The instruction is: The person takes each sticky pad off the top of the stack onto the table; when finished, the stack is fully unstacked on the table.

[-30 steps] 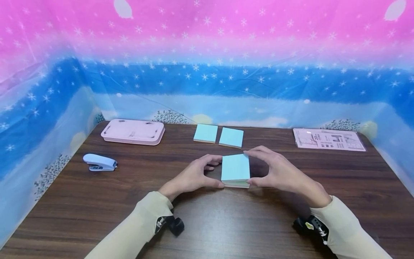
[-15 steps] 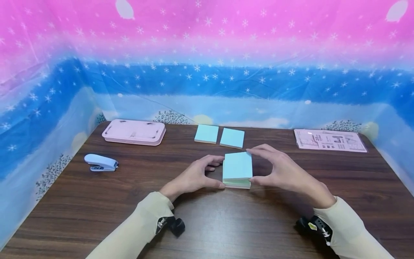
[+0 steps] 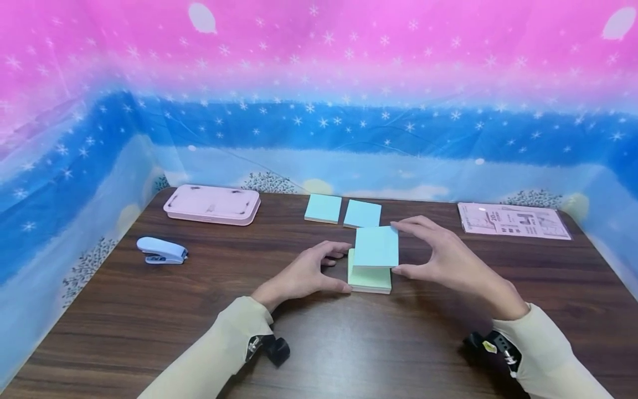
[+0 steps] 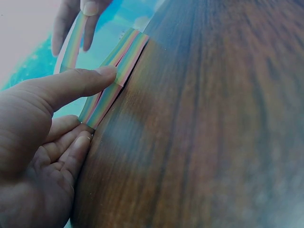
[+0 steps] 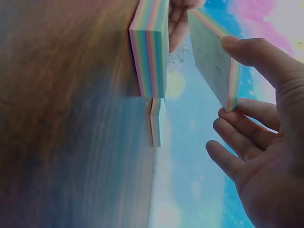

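Observation:
My right hand (image 3: pixel 443 255) pinches a light-blue sticky note pad (image 3: pixel 376 246) by its right side, thumb at the near corner and fingers at the far one. That pad hangs tilted above a stack of sticky note pads (image 3: pixel 369 281) on the table, whose top is pale green. Striped pastel edges show on the stack (image 5: pixel 149 57) and on the raised pad (image 5: pixel 209 52) in the right wrist view. My left hand (image 3: pixel 304 274) holds the stack's left side between thumb and fingers; in the left wrist view the thumb (image 4: pixel 90 83) lies against the striped edge.
Two more light-blue pads (image 3: pixel 323 208) lie side by side at the table's back. A pink case (image 3: pixel 211 205) sits back left, with a pale blue stapler (image 3: pixel 161 251) before it. At back right lies a flat pink package (image 3: pixel 514 220). A snowflake-printed cloth (image 3: pixel 319 122) surrounds the table.
The top pad, slightly raised at first, has been lifted higher off the stack and moved away and right by my right hand. My left hand has stayed at the stack. The view has shifted slightly.

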Demonstrator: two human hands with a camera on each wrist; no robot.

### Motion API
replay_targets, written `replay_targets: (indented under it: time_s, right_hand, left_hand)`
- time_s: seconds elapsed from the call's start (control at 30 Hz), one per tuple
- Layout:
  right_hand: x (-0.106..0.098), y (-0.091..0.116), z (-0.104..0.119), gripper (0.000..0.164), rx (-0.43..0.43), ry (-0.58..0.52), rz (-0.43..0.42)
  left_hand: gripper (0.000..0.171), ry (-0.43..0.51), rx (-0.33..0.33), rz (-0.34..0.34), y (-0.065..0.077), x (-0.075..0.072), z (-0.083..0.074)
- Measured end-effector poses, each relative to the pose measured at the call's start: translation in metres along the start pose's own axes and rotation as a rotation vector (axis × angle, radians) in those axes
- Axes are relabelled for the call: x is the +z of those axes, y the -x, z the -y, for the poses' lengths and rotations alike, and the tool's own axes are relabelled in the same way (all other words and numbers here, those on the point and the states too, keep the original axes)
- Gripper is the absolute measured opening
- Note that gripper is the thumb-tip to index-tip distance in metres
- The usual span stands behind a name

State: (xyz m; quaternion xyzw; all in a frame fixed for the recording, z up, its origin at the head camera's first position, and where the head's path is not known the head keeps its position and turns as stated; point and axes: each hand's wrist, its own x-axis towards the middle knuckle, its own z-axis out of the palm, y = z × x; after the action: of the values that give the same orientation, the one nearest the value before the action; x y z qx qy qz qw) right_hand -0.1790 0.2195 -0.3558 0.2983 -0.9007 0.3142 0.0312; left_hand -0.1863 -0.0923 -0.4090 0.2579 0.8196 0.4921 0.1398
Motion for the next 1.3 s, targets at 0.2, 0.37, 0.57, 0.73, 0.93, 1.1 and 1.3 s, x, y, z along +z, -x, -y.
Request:
replay_targets:
  time_s: [0.2, 0.37, 0.57, 0.73, 0.93, 1.1, 1.3]
  right_hand:
    - [-0.005, -0.002, -0.006, 0.079, -0.006, 0.010, -0.026]
    - [-0.011, -0.007, -0.011, 0.080, 0.011, 0.024, -0.039]
    - [-0.021, -0.011, -0.017, 0.082, 0.072, 0.032, -0.034]
    - [-0.025, -0.016, -0.024, 0.084, 0.106, 0.043, -0.031]
    - [-0.030, -0.020, -0.031, 0.084, 0.104, 0.048, -0.021]
    - [-0.033, -0.022, -0.037, 0.085, 0.118, 0.054, -0.021]
    - [-0.035, -0.026, -0.044, 0.088, 0.156, 0.062, -0.018]
  left_hand:
    - [0.082, 0.003, 0.005, 0.003, 0.000, 0.003, 0.001]
    - [0.081, -0.003, 0.010, 0.002, -0.001, 0.003, 0.001]
    - [0.081, -0.007, 0.016, 0.006, -0.002, 0.002, 0.000]
    - [0.081, 0.001, 0.009, 0.007, -0.002, 0.002, 0.001]
    - [0.081, 0.007, 0.003, 0.009, -0.001, 0.000, 0.000]
    - [0.081, 0.011, 0.003, 0.012, 0.000, -0.001, 0.000]
    - [0.081, 0.015, 0.003, 0.006, 0.001, -0.001, 0.002]
